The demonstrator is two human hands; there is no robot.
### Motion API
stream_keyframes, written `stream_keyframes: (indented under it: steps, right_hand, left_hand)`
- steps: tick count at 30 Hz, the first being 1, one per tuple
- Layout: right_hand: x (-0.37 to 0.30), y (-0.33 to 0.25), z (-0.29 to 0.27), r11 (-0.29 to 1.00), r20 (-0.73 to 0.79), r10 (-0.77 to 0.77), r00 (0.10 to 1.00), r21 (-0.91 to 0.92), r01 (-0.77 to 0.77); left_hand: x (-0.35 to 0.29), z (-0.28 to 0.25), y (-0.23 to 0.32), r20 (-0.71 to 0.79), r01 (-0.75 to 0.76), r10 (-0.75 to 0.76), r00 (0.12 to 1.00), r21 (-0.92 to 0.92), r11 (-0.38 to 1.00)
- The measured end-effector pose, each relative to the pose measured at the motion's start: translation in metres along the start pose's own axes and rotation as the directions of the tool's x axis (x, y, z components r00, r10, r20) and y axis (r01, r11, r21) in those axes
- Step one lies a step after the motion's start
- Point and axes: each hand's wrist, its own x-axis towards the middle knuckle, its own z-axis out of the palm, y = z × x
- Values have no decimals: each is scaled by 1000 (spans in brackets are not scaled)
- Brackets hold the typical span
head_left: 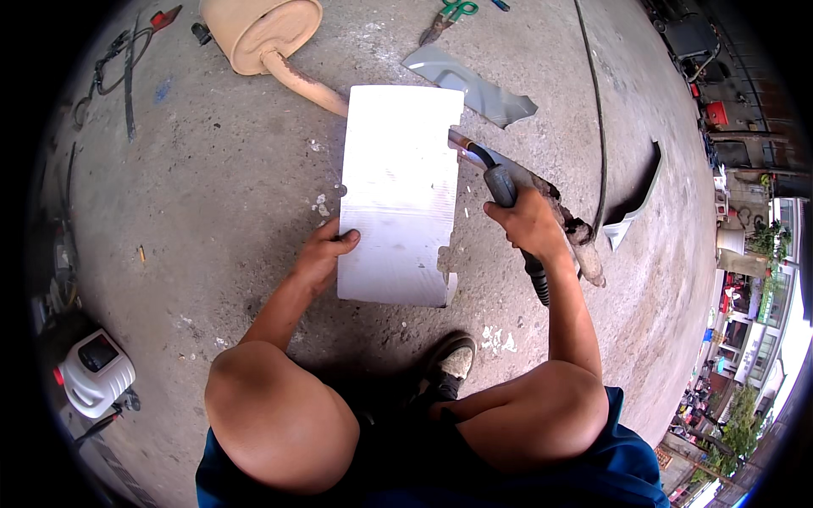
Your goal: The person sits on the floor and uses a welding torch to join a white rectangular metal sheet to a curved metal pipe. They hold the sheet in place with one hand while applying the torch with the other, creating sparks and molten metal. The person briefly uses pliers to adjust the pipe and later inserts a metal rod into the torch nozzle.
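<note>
My left hand (323,256) is closed on the lower left edge of a white rectangular sheet (398,186), its thumb lying on the near face. The sheet stands between me and part of a metal pipe. In my right hand (532,224) is a welding torch (501,184), fingers wrapped round its black handle. The torch's bent neck points up and left, its tip close to the pipe beside the sheet's right edge. A tan muffler (262,34) with a rusty pipe (305,85) lies beyond the sheet. Worn, rusted metal (584,245) lies right of my right hand.
Green-handled snips (445,19) and a grey sheet-metal piece (470,85) lie on the concrete floor at the far side. A cable (597,118) runs down the right, near a curved metal offcut (639,199). A white jug (95,372) stands at left.
</note>
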Motion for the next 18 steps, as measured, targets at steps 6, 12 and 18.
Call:
stream_keyframes:
  steps: [6,12,18]
  right_hand:
    - [1,3,0,999,8,1,1000,38,-2]
    - [-1,1,-1,1000,-3,18,1000,21,-18]
    - [-2,8,-2,1000,-21,15,1000,-5,-15]
  left_hand:
    - [0,2,-2,25,-20,21,999,-21,1000]
    - [0,2,-4,-1,-40,40,999,-20,999]
    - [-4,-4,-1,-48,-31,27,998,-77,997]
